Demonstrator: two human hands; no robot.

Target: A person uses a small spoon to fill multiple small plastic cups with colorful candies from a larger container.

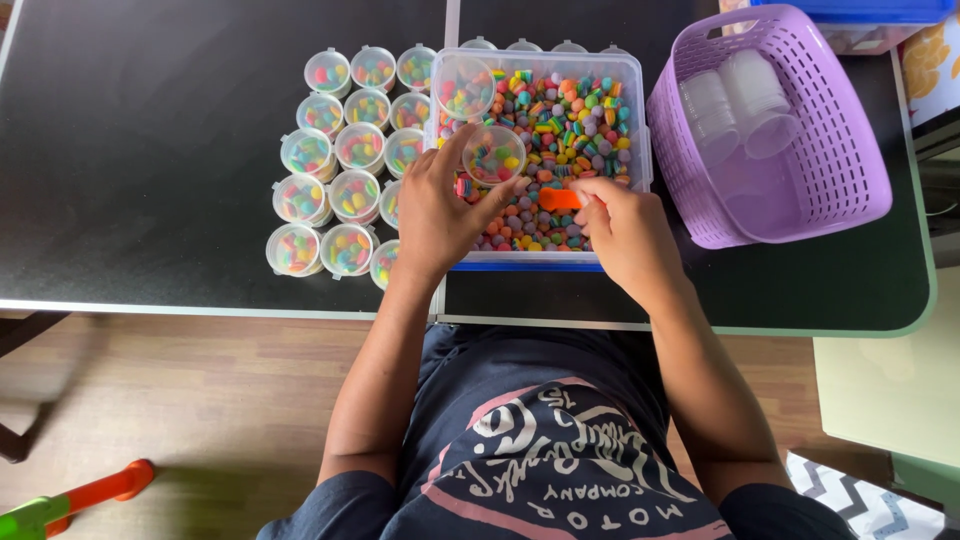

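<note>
Hands are working over the clear bin (636,120) of mixed-colour candies (575,125) at centre frame, top half. I'm holding a small clear cup (494,156) with my left hand (440,215), fingers curled around its rim from the lower left; the cup is sitting at my fingertips, tilted over the bin's left part, with a few candies showing inside it. I'm pinching an orange scoop (560,198) with my right hand (625,235), fingers pressed together on its handle end; the scoop is sticking out to the left of that hand, just below and to the right of the cup, close but not clearly touching it. Its tip is lying over the candies near the bin's lower middle.

Another open cup (465,88) is lying in the bin's upper left corner. Filled lidded cups (335,160) are standing in rows left of the bin, on the black table (150,150). A purple basket (830,130) with empty clear cups (740,100) is sitting at upper right, well apart from both hands. My dark printed shirt (550,440) is filling the bottom centre.
</note>
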